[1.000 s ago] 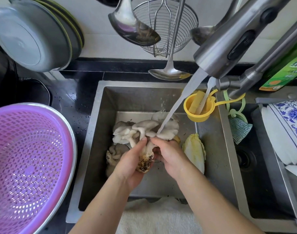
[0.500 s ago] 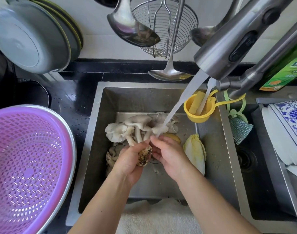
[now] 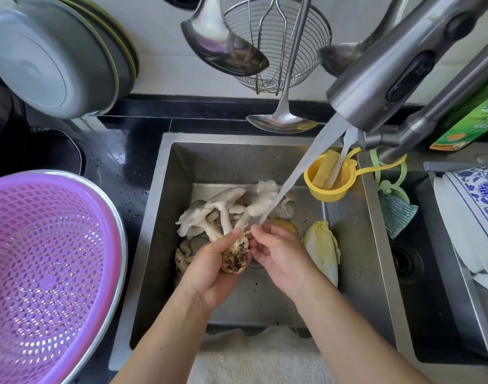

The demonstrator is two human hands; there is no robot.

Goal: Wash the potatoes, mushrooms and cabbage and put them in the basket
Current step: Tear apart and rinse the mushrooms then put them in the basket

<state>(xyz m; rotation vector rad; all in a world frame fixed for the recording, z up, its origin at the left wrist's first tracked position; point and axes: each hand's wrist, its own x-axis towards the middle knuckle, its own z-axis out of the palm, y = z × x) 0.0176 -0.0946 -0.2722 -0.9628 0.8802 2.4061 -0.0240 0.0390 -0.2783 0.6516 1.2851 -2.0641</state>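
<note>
The left hand [image 3: 209,268] is curled round the dirty, speckled base of a mushroom cluster [image 3: 226,209], which is held over the sink [image 3: 165,217] with its pale caps fanned out toward twelve o'clock. The thumb is laid along the stems, and the fingers are wrapped beneath the root end. The right hand [image 3: 278,250] is held just beside it at three o'clock, half open, with its fingers [image 3: 258,231] loosely bent and its fingertips brought against the stems just above the base; whether a stem is actually pinched cannot be told. A stream of water [image 3: 298,178] is poured from the faucet [image 3: 398,67] at one o'clock and is met at the fingertips of the right hand.

More mushrooms [image 3: 187,249] are seen lying on the sink floor under the held cluster, at nine o'clock of the left hand. A potato [image 3: 284,224] is partly hidden behind the right hand, and a cabbage [image 3: 321,248] is laid on the sink floor at three o'clock of that hand, near it but apart. The purple basket [image 3: 48,267] is set inside a metal bowl on the dark bench [image 3: 120,173] at nine o'clock of the sink. A yellow cup [image 3: 326,178] is hung at the sink's far right corner, and a white towel [image 3: 253,356] is draped over the near rim.
</note>
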